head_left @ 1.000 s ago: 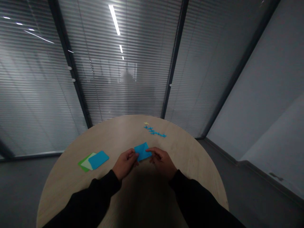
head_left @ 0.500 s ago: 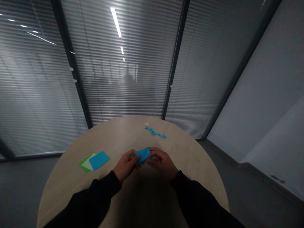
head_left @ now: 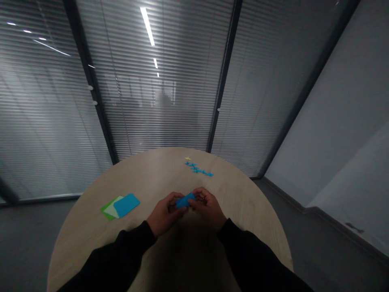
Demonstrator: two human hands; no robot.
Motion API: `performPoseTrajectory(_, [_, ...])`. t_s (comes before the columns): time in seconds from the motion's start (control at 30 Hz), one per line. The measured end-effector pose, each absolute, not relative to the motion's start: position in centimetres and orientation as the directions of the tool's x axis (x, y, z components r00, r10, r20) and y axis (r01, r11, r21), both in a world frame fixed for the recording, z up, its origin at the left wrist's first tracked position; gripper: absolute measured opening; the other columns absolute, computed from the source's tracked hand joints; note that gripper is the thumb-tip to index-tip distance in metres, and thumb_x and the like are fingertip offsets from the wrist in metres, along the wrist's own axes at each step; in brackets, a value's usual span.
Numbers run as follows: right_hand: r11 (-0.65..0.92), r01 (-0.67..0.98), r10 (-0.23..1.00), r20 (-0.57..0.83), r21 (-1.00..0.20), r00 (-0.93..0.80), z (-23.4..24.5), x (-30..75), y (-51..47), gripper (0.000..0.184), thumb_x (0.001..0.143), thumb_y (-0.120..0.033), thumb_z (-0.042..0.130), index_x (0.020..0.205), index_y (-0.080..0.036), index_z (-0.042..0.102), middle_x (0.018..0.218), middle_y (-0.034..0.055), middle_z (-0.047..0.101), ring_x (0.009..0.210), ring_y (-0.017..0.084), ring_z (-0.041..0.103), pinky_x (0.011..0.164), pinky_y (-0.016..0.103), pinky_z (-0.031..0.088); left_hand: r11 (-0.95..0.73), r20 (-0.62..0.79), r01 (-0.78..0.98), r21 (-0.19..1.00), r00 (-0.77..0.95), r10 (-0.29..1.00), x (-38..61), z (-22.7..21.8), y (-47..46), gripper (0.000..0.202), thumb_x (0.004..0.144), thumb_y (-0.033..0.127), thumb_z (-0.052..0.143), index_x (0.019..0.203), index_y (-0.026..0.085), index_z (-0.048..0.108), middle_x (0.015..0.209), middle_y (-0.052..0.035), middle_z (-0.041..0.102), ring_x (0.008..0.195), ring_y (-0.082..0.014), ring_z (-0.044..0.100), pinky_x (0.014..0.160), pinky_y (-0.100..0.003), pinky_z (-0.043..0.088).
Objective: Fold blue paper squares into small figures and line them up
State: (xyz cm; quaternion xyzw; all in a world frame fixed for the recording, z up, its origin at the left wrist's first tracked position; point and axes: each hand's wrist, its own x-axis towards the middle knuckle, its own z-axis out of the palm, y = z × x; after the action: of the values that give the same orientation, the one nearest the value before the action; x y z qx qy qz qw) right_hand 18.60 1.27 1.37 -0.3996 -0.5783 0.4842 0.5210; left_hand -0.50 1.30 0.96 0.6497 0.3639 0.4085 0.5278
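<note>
A small blue paper sheet (head_left: pixel 184 201), folded into a narrow strip, sits between my two hands above the round wooden table (head_left: pixel 152 174). My left hand (head_left: pixel 164 213) pinches its left end with fingers curled. My right hand (head_left: pixel 207 207) pinches the right end, fingers closed over the top. Both sleeves are black. Most of the paper is hidden by my fingers.
A small stack of paper sheets (head_left: pixel 120 206), blue on top of pale and green ones, lies at the left of the table. A row of small folded blue paper figures (head_left: pixel 199 169) with a pale one (head_left: pixel 187 158) lies near the far edge. Glass walls with blinds stand behind.
The blue sheet was flat and wider a second ago. It is now folded down into a narrow strip, and my hands have drawn closer together around it.
</note>
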Motion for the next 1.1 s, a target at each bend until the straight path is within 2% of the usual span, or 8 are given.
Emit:
performPoseTrajectory(0.1, [0.220,-0.105,0.964,0.233,-0.970,-0.128,1.31,18.38,1.27,0.048,0.071,-0.040,0.081,0.107,-0.022,0.056,0.082,-0.0001,0.065,0.066,0.015,0.060,0.064,0.029,0.047,-0.230,0.169,0.123,0.965,0.377,0.911,-0.41,1.19,1.07,0.040,0.084,0.039,0.067,0.115,0.017,0.057,0.085,-0.0077,0.074,0.066,-0.0173,0.066,0.062,-0.029,0.050])
performPoseTrajectory(0.2, [0.206,-0.146,0.964,0.226,-0.968,-0.142,1.15,18.35,1.31,0.052,0.072,-0.036,0.081,0.115,-0.022,0.054,0.080,-0.0013,0.065,0.064,0.014,0.060,0.063,0.029,0.047,-0.265,0.203,0.110,0.958,0.393,0.897,-0.42,1.12,1.11,0.043,0.086,0.036,0.063,0.124,0.017,0.055,0.089,-0.0089,0.075,0.069,-0.0182,0.068,0.065,-0.032,0.053])
performPoseTrajectory(0.4, [0.170,-0.131,0.971,0.189,-0.977,-0.145,0.77,18.49,1.48,0.038,0.074,-0.043,0.080,0.098,-0.018,0.065,0.080,0.0020,0.068,0.065,0.015,0.061,0.063,0.029,0.047,-0.262,0.209,0.086,0.961,0.390,0.897,-0.38,0.54,1.39,0.041,0.088,0.033,0.060,0.125,0.016,0.058,0.089,-0.0084,0.074,0.069,-0.0176,0.067,0.066,-0.032,0.055])
performPoseTrajectory(0.53, [0.149,-0.089,0.982,0.158,-0.985,-0.099,0.86,18.57,1.45,0.034,0.075,-0.048,0.078,0.086,-0.018,0.068,0.071,0.0005,0.065,0.063,0.015,0.058,0.063,0.029,0.046,-0.258,0.201,0.104,0.961,0.382,0.902,-0.36,0.69,1.30,0.043,0.087,0.035,0.061,0.125,0.016,0.060,0.088,-0.0082,0.074,0.068,-0.0172,0.067,0.065,-0.031,0.055])
performPoseTrajectory(0.67, [0.126,-0.083,0.988,0.132,-0.989,-0.082,0.97,18.59,1.47,0.034,0.074,-0.048,0.078,0.085,-0.018,0.069,0.070,0.0004,0.066,0.064,0.015,0.058,0.064,0.029,0.046,-0.270,0.214,0.108,0.957,0.367,0.905,-0.43,0.99,1.21,0.046,0.088,0.037,0.060,0.129,0.017,0.060,0.088,-0.0071,0.074,0.066,-0.0168,0.067,0.065,-0.031,0.055])
performPoseTrajectory(0.9, [0.062,-0.132,0.996,0.069,-0.989,-0.049,0.85,18.36,1.58,0.037,0.068,-0.048,0.082,0.085,-0.018,0.070,0.071,0.0006,0.066,0.062,0.015,0.057,0.063,0.029,0.046,-0.308,0.236,0.174,0.935,0.340,0.910,-0.55,1.29,1.22,0.043,0.088,0.039,0.060,0.125,0.017,0.065,0.085,-0.0071,0.075,0.064,-0.0176,0.069,0.065,-0.032,0.055])
performPoseTrajectory(1.1, [0.068,-0.152,0.996,0.077,-0.986,-0.051,0.77,18.33,1.56,0.033,0.069,-0.045,0.082,0.083,-0.018,0.071,0.072,0.0005,0.066,0.063,0.014,0.055,0.063,0.028,0.045,-0.298,0.224,0.193,0.935,0.331,0.917,-0.47,1.28,1.22,0.044,0.088,0.037,0.059,0.126,0.015,0.064,0.080,-0.0067,0.074,0.064,-0.0188,0.069,0.066,-0.033,0.054])
